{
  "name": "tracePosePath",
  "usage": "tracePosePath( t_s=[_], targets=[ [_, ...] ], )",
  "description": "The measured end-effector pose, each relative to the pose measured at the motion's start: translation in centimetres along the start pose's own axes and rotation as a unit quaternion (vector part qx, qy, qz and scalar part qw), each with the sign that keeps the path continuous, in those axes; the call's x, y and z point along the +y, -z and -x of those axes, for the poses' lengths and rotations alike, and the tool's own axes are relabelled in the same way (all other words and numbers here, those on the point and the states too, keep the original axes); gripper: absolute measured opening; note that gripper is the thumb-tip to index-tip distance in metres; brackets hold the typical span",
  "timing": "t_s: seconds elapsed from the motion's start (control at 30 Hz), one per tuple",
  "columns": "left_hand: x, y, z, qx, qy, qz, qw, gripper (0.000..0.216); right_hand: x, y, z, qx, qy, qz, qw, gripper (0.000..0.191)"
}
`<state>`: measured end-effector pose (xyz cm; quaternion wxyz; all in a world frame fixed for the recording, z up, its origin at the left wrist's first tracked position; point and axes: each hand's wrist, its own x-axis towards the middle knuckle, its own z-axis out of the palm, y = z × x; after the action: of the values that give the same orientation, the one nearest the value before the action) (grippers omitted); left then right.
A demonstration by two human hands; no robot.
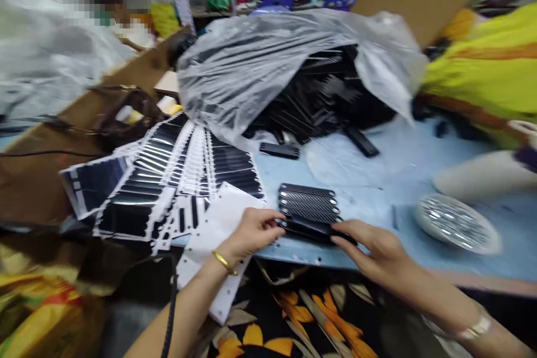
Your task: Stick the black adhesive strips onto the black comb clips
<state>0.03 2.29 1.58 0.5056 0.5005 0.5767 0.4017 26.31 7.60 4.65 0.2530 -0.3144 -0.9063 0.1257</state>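
Note:
My left hand (255, 229), with a gold bangle at its wrist, pinches the left end of a long black strip-like piece (309, 227). Fingers and thumb of my right hand (371, 246) close on the right end of that same piece. It lies level between them near the table's front edge. Just beyond it, touching or nearly so, is a row of black woven-textured strips (308, 201) with pale round marks at their ends. The exact kind of the held piece is too blurred to tell. A white punched sheet (226, 224) lies beside and under my left forearm.
Glossy black sticker sheets (142, 190) fan out at the left. A grey plastic bag (251, 61) spills black pieces (319, 95) at the back. Single black pieces (279, 150) lie before it. A white lamp (457, 224) stands right. Another person (121, 17) is at back left.

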Motion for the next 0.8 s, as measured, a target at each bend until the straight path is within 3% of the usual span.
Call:
tracePosePath(
  t_s=[0.27, 0.8],
  targets=[
    [-0.2, 0.1, 0.0, -0.027, -0.015, 0.016, 0.999, 0.029, -2.1, 0.5, -0.6, -0.038, -0.005, 0.022, 0.999, 0.017],
    [0.1, 0.0, 0.2, -0.012, -0.02, -0.01, 1.0, 0.024, -1.7, -0.3, -0.5, -0.081, 0.049, 0.065, 0.993, 0.016]
  ],
)
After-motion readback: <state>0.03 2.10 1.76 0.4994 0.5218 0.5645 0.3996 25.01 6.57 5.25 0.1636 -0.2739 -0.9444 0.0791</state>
